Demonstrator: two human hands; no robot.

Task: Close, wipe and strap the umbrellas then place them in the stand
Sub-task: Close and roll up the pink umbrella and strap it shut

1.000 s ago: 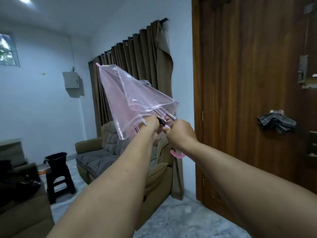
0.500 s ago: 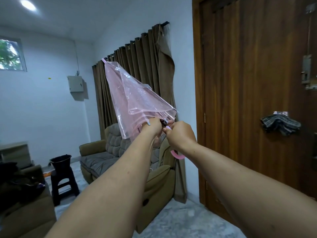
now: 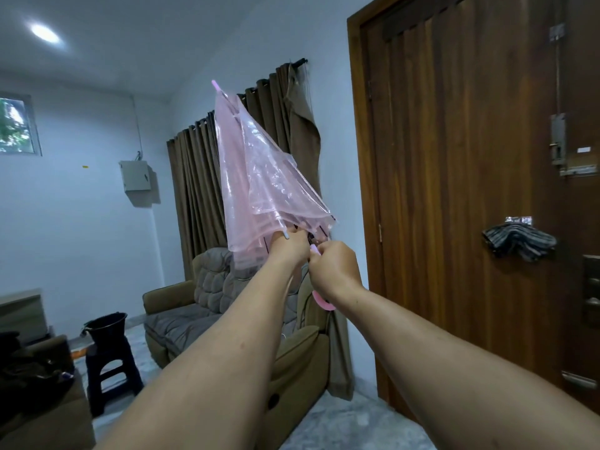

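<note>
I hold a translucent pink umbrella [image 3: 256, 177] out in front of me, its tip pointing up and away. Its canopy is folded down but loose and bunched. My left hand [image 3: 289, 246] grips the shaft just under the canopy's rim, among the rib ends. Right behind it, my right hand [image 3: 334, 269] is closed on the shaft above the curved pink handle [image 3: 321, 302], which pokes out below my wrist. A dark striped cloth [image 3: 518, 241] hangs on the wooden door's handle at the right.
The wooden door [image 3: 454, 190] fills the right side. Brown curtains [image 3: 194, 190] and a padded armchair [image 3: 207, 306] stand ahead. A black bucket [image 3: 105, 326] sits on a dark stool [image 3: 112, 368] at the lower left, beside a sofa with dark items.
The umbrella has swung more upright, its tip rising and moving right. The canopy has collapsed further and narrowed. Both hands keep their hold on the shaft.
</note>
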